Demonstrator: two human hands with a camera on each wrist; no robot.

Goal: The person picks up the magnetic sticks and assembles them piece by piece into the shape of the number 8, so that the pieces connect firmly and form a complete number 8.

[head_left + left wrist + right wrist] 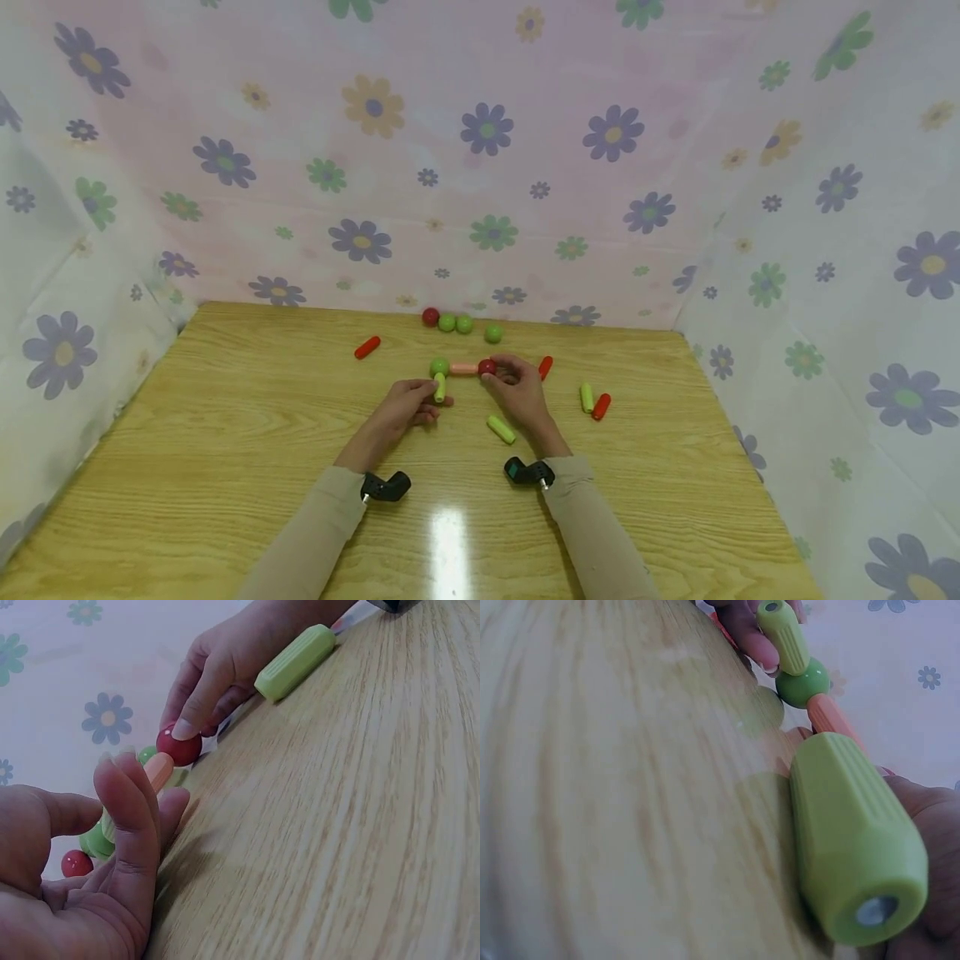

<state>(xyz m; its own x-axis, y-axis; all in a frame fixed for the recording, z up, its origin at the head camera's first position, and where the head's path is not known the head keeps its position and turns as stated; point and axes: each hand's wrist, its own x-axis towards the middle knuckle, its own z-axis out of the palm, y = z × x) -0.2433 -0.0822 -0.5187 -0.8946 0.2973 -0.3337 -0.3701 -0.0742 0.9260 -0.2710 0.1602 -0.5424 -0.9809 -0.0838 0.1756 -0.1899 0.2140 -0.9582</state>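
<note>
My left hand [405,407] pinches a light green rod [440,388] between thumb and fingers. That rod's far end meets a green ball [438,366]. From the ball a salmon-pink rod [463,368] runs right to a dark red ball [487,367], so the pieces form a bent chain. My right hand [521,396] grips the red ball with thumb and fingertips, as the left wrist view also shows on the red ball [180,744]. Another light green rod [501,429] lies loose between the forearms; its metal-tipped end shows large in the right wrist view.
Along the table's back edge sit a red ball [430,317] and several green balls [464,323]. A red rod [367,347] lies at back left. Right of my right hand are two red rods [602,406] and a light green rod [587,397]. Flowered cloth [487,167] encloses the table.
</note>
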